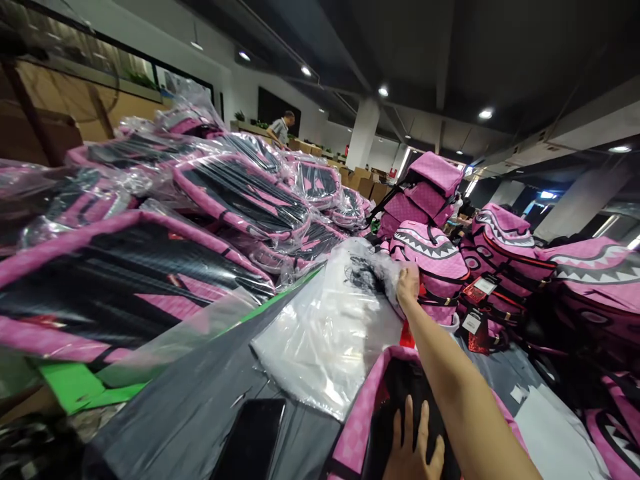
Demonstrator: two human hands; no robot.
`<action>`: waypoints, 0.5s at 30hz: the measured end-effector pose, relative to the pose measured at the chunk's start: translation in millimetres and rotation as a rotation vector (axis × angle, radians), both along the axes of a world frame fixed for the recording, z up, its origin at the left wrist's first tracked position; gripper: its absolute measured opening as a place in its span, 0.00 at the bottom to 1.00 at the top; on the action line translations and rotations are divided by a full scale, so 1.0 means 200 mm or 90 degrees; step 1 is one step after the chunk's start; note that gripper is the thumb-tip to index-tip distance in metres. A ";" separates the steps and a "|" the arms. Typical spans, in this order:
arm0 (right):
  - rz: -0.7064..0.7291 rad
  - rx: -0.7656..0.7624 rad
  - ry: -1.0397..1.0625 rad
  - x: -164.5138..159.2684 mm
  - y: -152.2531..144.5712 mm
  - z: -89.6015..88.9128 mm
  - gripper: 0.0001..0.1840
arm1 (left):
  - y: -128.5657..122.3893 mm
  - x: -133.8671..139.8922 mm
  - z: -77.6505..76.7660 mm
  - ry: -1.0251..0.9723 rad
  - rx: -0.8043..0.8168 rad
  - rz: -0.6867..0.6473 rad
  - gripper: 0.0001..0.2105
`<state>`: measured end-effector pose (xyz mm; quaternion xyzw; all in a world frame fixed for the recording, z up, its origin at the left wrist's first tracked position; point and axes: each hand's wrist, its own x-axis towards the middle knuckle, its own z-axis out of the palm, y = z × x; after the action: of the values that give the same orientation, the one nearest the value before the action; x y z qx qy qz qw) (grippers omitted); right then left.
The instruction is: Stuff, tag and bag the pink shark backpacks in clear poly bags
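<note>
My left hand (pixel 414 443) lies with fingers spread on the black back panel of a pink checkered backpack (pixel 353 427) at the bottom of the view. My right arm reaches forward across that backpack. At its end, my right hand (pixel 409 281) is closed on the bunched edge of a clear plastic bag (pixel 330 327). This bag lies flat on the grey table cover, black print near its far end, probably with others under it. Just beyond my right hand stands a pink backpack with a shark-mouth print (pixel 430 250). A red tag (pixel 407 335) shows below my right wrist.
Plastic-wrapped pink and black backpacks (pixel 240 193) are heaped on the left. More shark-mouth backpacks (pixel 505 247) with hang tags (pixel 473 323) stand on the right. A black phone (pixel 253 437) lies on the grey table cover (pixel 185 400). A person (pixel 281 130) is in the background.
</note>
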<state>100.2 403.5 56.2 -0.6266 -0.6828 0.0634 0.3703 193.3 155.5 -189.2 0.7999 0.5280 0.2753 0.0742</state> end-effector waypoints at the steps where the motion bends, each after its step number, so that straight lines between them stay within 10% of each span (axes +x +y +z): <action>1: -0.009 0.032 0.019 0.04 -0.01 0.07 0.18 | 0.01 0.00 0.02 -0.002 -0.001 0.018 0.32; 12: 0.131 0.389 0.074 0.40 -0.42 1.13 0.15 | -0.03 -0.11 0.18 -0.033 0.259 0.002 0.25; 15: 0.335 0.397 -0.036 0.49 -0.76 1.24 0.15 | -0.12 -0.20 0.33 -0.235 0.338 -0.067 0.20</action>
<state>198.0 251.9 303.5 -0.2899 -0.8161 -0.0714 0.4948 153.5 131.8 -122.5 0.7543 0.3730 0.5396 -0.0284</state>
